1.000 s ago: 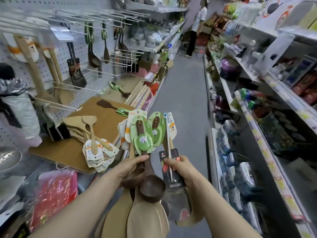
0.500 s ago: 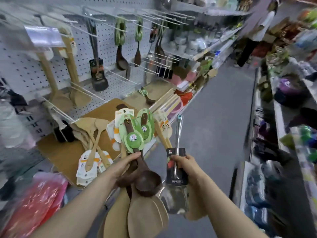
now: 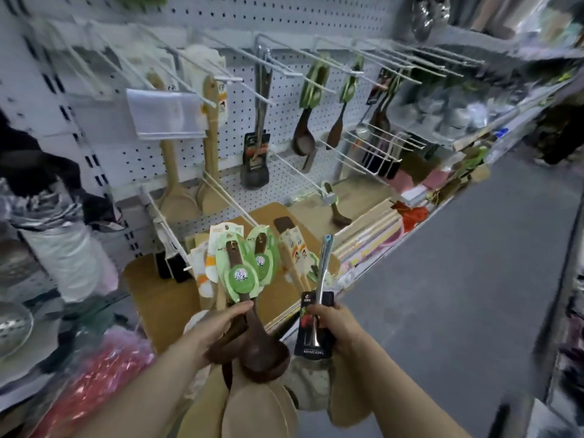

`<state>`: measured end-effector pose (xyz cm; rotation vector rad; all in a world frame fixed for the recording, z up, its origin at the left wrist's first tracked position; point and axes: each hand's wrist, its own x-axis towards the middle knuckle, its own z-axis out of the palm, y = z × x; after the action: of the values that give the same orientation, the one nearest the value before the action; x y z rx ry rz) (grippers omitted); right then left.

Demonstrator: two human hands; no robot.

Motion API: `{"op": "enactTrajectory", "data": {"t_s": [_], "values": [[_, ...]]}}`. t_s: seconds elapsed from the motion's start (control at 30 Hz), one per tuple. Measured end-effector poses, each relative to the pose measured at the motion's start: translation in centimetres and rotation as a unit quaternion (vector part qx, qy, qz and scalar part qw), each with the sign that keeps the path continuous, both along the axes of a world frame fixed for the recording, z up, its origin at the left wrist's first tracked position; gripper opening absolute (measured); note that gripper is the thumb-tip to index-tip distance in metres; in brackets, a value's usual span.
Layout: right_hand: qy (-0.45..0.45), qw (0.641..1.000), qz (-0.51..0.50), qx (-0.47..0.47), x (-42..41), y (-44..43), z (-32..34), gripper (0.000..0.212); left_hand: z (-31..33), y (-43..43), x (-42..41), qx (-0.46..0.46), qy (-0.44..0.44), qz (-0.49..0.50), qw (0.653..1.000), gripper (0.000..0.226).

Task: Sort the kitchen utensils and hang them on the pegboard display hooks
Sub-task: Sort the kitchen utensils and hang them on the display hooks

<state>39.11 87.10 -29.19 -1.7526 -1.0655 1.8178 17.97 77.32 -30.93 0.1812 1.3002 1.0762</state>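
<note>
Wooden utensils [image 3: 243, 279] gripped by left hand [image 3: 218, 327], metal spatula [image 3: 322, 273] by right hand [image 3: 335, 327], below bare hooks [image 3: 442, 58].

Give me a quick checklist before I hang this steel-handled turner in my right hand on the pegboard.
1. Right hand grips the steel-handled turner at its black card: ok.
2. Left hand holds the bundle of ladles and wooden spatulas: ok.
3. A matching black-carded turner hangs on the pegboard, so the target hook is found: ok.
4. Free wire on that hook: looks bare in front of the hung one, ok.
5. Hanging hole in the blue handle tip: cannot tell.
</note>
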Motion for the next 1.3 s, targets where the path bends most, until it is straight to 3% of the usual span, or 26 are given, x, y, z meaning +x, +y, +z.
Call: {"op": "enactTrajectory", "data": {"t_s": [0.17,0.27,0.63,0.73,0.87,1.1,1.2,1.3], "values": [[0.037,0.999,0.021,-0.009,-3.2,2.9,-0.6,0.026,-1.5,0.7,-2.8,-0.012,-0.01,0.022,1.0,0.066],[0.039,0.998,0.044,-0.001,-4.8,4.9,-1.4,0.026,-2.3,1.1,-3.7,-0.022,-0.017,0.055,0.998,0.055],[0.03,0.981,0.185,-0.046,-9.5,14.4,-5.2,0.027,-4.3,2.6,-0.4,-0.081,0.092,0.182,0.976,0.061],[0.032,0.973,0.217,-0.065,-10.7,16.1,-6.1,0.023,-4.1,3.2,1.1,-0.087,0.087,0.22,0.968,0.043],[0.033,0.968,0.233,-0.082,-12.7,17.2,-7.4,0.02,-4.9,2.9,2.8,-0.105,0.122,0.258,0.953,0.058],[0.068,0.96,0.227,-0.152,-16.9,16.8,-10.7,0.018,-5.1,2.6,4.2,-0.105,0.144,0.318,0.931,0.035],[0.06,0.951,0.243,-0.18,-17.9,17.3,-12.2,0.021,-5.8,2.4,3.6,-0.11,0.115,0.331,0.93,0.056],[0.027,0.956,0.251,-0.15,-18.0,18.1,-14.1,0.022,-6.5,2.3,3.2,-0.102,0.101,0.342,0.929,0.053]]}}
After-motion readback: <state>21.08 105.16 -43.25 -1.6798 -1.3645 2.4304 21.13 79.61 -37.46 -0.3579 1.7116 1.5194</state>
